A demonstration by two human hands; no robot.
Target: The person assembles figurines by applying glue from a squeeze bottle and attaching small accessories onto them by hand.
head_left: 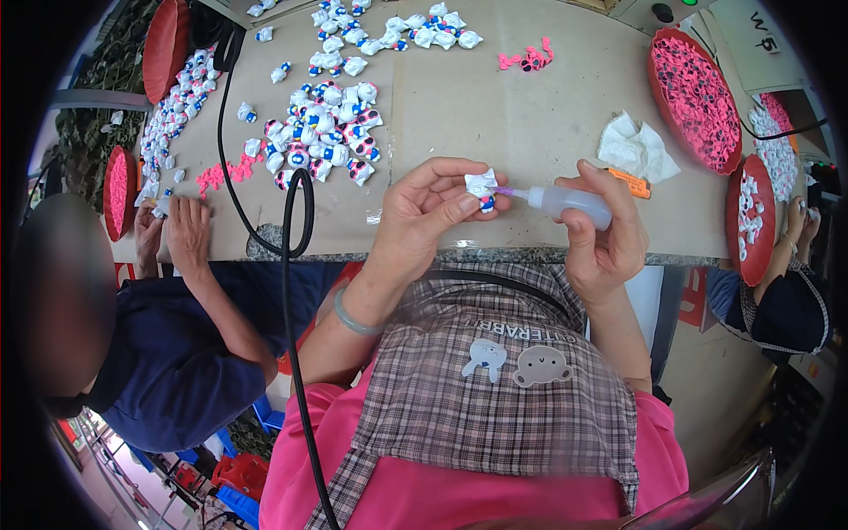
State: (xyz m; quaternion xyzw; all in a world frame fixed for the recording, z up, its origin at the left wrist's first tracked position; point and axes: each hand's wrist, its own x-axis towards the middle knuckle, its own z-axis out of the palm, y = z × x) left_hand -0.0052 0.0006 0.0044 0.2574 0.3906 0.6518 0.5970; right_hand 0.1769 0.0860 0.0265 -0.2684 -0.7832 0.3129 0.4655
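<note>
My left hand [424, 212] pinches a small white figurine [480, 183] with blue and red on its lower part, held above the table near its front edge. In my right hand [609, 234] is a translucent squeeze bottle [574, 205], lying almost level. Its thin purple nozzle [511, 191] points left and reaches the figurine; whether the tip touches it I cannot tell. Behind the right hand lies an orange tube-like item [629, 183], partly covered by the fingers. A crumpled white tissue [638, 146] rests just beyond it.
A heap of similar figurines [322, 132] sits left of centre. Pink pieces [528, 60] lie farther back, and a red tray [658, 97] of them stands at right. A black cable [287, 256] hangs down at left. Co-workers' hands [187, 234] work at the left and far right.
</note>
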